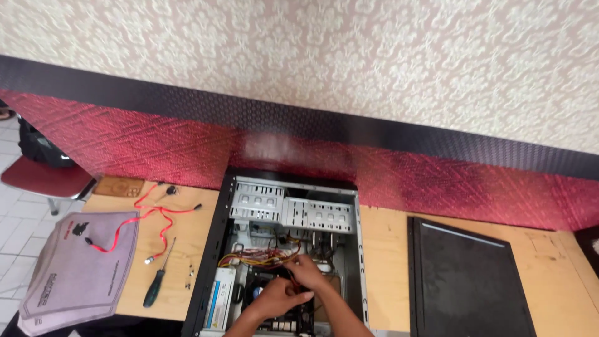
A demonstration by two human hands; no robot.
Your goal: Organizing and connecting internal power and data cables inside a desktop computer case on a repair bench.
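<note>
Black open desktop computer case (206, 274) lies on its side at the lower centre of the frame, on a pale wooden table (384, 262). Both hands reach inside it: the left hand (277, 298) and the right hand (310, 273) pinch at a bundle of yellow and red wires (259, 257). Lower left, a green-handled screwdriver (157, 281) lies beside a grey antistatic bag (78, 268); at right rests the black side panel (468, 281).

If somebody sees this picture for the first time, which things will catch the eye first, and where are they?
An open computer case lies on the wooden table, and both hands work among its coloured wires at bottom centre. To its left, a red cable curls beside a green-handled screwdriver. The removed black side panel lies to the right.
</note>
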